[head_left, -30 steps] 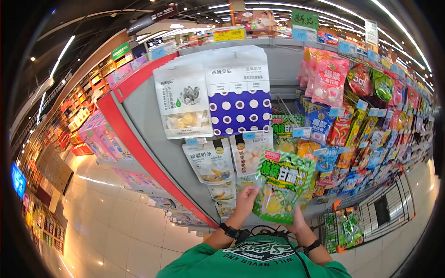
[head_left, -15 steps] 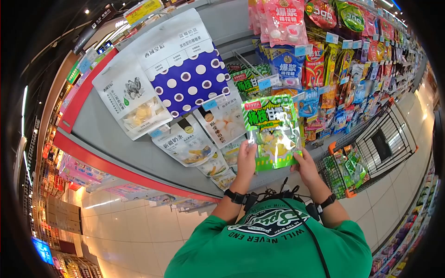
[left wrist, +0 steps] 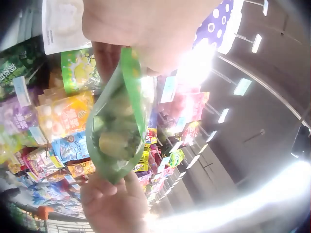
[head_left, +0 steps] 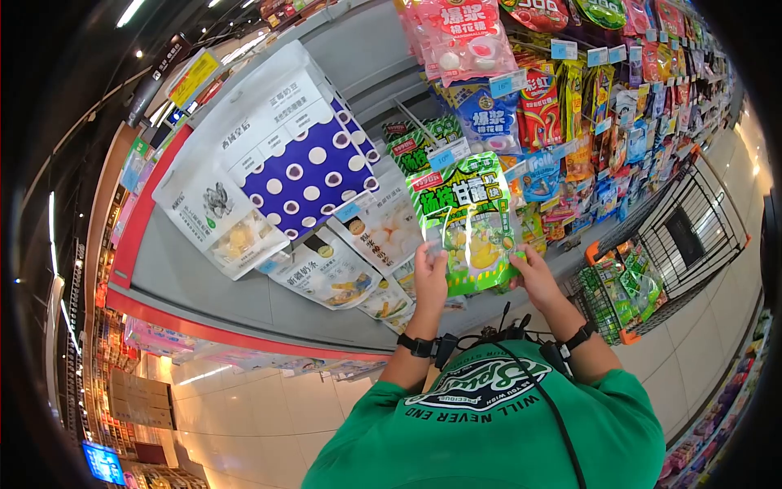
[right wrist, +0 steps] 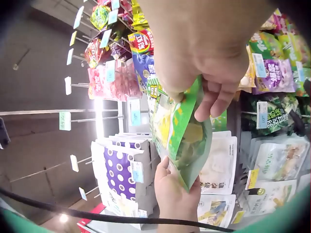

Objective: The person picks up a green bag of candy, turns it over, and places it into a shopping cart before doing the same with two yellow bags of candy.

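A green bag of candy with bold Chinese lettering and a clear window is held upright in front of the chest. My left hand pinches its lower left edge, thumb on the front. At the lower right edge my right hand grips it the same way. From beneath, the left wrist view shows the bag's bulging clear bottom with pale yellow pieces inside. In the right wrist view, the fingers of the right hand curl behind the green seam.
White pouches, one with a purple dotted panel, hang on the grey shelf to the left. Pink marshmallow bags and many other candy packs hang ahead and right. A shopping cart holding green bags stands at the right.
The view has swung to the right and down. The bag, earlier tilted, now stands more upright, with both hands at its lower edges.
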The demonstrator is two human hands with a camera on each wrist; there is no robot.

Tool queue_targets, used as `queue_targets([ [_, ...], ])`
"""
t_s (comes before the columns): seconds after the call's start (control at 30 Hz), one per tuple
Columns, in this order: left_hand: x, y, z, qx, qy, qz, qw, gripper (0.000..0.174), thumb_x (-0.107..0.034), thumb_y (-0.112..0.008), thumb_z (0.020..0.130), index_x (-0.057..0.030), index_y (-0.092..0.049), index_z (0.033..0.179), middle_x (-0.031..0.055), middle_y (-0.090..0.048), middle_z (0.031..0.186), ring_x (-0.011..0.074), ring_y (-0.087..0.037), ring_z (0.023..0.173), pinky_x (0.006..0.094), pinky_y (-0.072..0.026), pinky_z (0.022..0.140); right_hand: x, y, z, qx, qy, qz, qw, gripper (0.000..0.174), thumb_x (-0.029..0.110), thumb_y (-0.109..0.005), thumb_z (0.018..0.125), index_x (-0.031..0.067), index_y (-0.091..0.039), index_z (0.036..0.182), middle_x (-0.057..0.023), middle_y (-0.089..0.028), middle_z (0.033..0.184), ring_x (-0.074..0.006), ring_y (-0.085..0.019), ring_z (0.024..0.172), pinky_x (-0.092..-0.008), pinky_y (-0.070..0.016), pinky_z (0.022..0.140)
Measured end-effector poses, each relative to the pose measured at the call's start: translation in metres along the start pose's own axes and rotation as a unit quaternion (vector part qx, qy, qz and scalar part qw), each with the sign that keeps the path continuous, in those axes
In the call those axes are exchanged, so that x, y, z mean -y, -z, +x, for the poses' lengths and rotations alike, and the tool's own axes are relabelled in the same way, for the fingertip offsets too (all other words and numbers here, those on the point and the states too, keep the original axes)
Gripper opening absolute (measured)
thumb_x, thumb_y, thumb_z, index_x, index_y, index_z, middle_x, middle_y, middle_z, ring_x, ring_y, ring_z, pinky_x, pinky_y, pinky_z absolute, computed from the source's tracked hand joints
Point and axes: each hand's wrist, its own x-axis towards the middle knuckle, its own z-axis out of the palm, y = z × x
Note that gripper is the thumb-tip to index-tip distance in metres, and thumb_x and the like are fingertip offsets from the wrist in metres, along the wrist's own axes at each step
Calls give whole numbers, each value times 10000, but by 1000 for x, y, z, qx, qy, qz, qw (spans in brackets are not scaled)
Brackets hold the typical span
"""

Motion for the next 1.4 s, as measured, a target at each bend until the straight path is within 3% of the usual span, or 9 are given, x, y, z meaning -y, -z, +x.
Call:
queue_targets([
  [0.27, 4, -10, 11, -39, 22, 56, 997, 267, -96, -528, 892, -42, -438, 1138, 3, -554, 859, 41, -453, 733, 192, -364, 637, 9, 14, 24, 45, -29, -19, 998, 248, 177, -550, 892, 54, -482, 1097, -29, -561, 759, -98, -516, 473, -228, -429, 441],
  [0.5, 6, -18, 24, -79, 30, 72, 994, 232, -125, -536, 896, -44, -479, 1107, -30, -548, 801, 29, -437, 664, 188, -350, 582, 20, 23, 52, 68, -56, -2, 996, 277, 180, -559, 887, 41, -472, 1110, -32, -563, 747, -103, -518, 479, -232, -434, 447],
  [0.7, 21, -17, 31, -83, 18, 153, 985, 206, -169, -560, 893, -14, -532, 1025, -47, -452, 705, 28, -383, 618, 191, -304, 531, 13, 36, 70, 89, -99, 30, 991, 290, 189, -564, 884, 34, -477, 1113, -40, -576, 761, -111, -537, 508, -232, -443, 464],
  [0.9, 20, -14, 17, -48, 80, 223, 970, 225, -189, -535, 902, -11, -554, 1038, -34, -553, 813, 29, -458, 676, 178, -364, 583, 16, 52, 80, 101, -132, -7, 986, 263, 200, -571, 883, 17, -508, 1061, -44, -582, 771, -115, -558, 499, -230, -468, 473],
  [0.97, 15, -17, 17, -63, 132, 125, 981, 240, -204, -531, 903, -16, -561, 1048, -54, -525, 754, 27, -436, 639, 187, -338, 543, 22, 52, 85, 124, -133, -9, 983, 262, 195, -577, 879, 14, -510, 1057, -50, -589, 781, -117, -566, 495, -230, -481, 480],
  [1.1, 6, -16, 29, -62, 177, 136, 973, 210, -229, -521, 912, -31, -573, 957, -62, -462, 693, 26, -380, 589, 193, -304, 521, 21, 55, 98, 138, -162, 4, 977, 262, 186, -581, 876, 15, -511, 1062, -54, -596, 778, -119, -568, 498, -240, -492, 490],
  [1.2, 6, -18, 41, -70, 185, 114, 974, 197, -232, -524, 910, -49, -586, 947, -72, -464, 681, 23, -371, 580, 187, -297, 523, 26, 49, 105, 127, -179, 22, 975, 225, 160, -574, 874, 25, -514, 1044, -64, -601, 836, -122, -593, 573, -254, -509, 532],
  [1.3, 6, -24, 62, -111, 155, 103, 976, 189, -235, -525, 910, -58, -589, 927, -74, -478, 696, 25, -370, 592, 186, -296, 537, 26, 43, 117, 133, -162, 136, 968, 219, 118, -548, 877, 56, -483, 1077, -74, -593, 935, -153, -617, 700, -276, -523, 616],
  [1.4, 7, -26, 82, -181, 146, 63, 971, 191, -239, -528, 908, -59, -592, 901, -67, -501, 731, 29, -406, 654, 190, -321, 583, 25, 39, 128, 137, -183, 216, 949, 312, 78, -522, 876, 93, -423, 1172, -75, -584, 996, -204, -625, 800, -333, -520, 730],
])
